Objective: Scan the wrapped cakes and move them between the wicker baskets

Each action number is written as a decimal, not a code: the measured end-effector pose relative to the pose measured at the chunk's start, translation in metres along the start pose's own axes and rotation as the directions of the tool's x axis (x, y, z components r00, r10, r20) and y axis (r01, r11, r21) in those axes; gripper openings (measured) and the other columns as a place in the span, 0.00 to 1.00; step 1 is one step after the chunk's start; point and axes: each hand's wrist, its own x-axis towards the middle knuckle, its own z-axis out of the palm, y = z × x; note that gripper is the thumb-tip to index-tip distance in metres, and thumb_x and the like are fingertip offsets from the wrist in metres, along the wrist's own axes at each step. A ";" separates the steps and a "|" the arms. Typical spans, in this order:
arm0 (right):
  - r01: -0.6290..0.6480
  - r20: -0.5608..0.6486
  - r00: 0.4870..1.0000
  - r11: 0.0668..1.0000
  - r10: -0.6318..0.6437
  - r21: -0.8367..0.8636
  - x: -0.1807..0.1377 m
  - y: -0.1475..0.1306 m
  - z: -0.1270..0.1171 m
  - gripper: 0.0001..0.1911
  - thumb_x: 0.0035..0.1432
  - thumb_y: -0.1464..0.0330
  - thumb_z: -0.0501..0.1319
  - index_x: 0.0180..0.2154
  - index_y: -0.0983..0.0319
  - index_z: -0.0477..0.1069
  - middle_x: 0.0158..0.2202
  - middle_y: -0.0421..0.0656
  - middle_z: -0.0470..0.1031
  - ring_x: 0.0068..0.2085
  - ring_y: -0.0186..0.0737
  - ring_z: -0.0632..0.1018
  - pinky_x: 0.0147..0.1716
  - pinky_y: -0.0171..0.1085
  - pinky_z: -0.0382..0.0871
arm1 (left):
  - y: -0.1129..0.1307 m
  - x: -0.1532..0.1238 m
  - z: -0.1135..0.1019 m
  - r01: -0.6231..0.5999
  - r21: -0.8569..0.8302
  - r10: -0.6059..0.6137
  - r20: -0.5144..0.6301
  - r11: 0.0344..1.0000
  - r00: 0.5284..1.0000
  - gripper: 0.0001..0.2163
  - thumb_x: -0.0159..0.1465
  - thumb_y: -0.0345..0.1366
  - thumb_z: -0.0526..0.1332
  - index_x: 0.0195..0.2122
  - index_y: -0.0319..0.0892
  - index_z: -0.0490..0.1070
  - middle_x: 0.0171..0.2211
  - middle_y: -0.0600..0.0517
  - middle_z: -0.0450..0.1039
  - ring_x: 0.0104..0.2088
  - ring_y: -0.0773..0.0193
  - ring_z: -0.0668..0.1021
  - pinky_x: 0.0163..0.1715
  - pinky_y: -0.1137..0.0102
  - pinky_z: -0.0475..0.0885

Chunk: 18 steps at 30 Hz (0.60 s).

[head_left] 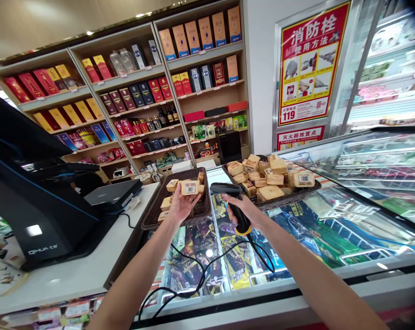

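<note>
My left hand (182, 204) is closed on a small packaged biscuit block (189, 187), its barcode label facing up. It is held over a dark woven basket (149, 215) where several similar packs lie. My right hand (243, 208) is wrapped round the grip of a black and yellow barcode scanner (226, 188), whose head points left toward the held pack. From the scanner's handle a black cable (204, 270) loops down over the glass. To the right, a second woven basket (313, 189) is piled with more packs of the same kind.
Both baskets sit on a glass-topped freezer (235, 275) filled with colourful packages. At the left, a black checkout machine (39, 197) stands on a white counter (73, 270). Shelves (173, 98) with boxes and bottles line the back wall, beside a red fire-hydrant poster (312, 64).
</note>
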 end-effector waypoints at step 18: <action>-0.006 0.019 1.000 1.000 0.006 -0.023 -0.003 0.000 0.001 0.25 0.53 0.47 0.67 0.32 0.60 0.64 0.19 0.35 0.69 0.14 0.30 0.69 0.13 0.31 0.62 | 0.035 0.007 -0.022 -0.100 0.159 0.135 -0.230 0.982 0.964 0.10 0.64 0.40 0.67 0.42 0.39 0.76 0.39 0.46 0.80 0.38 0.61 0.82 0.37 0.71 0.79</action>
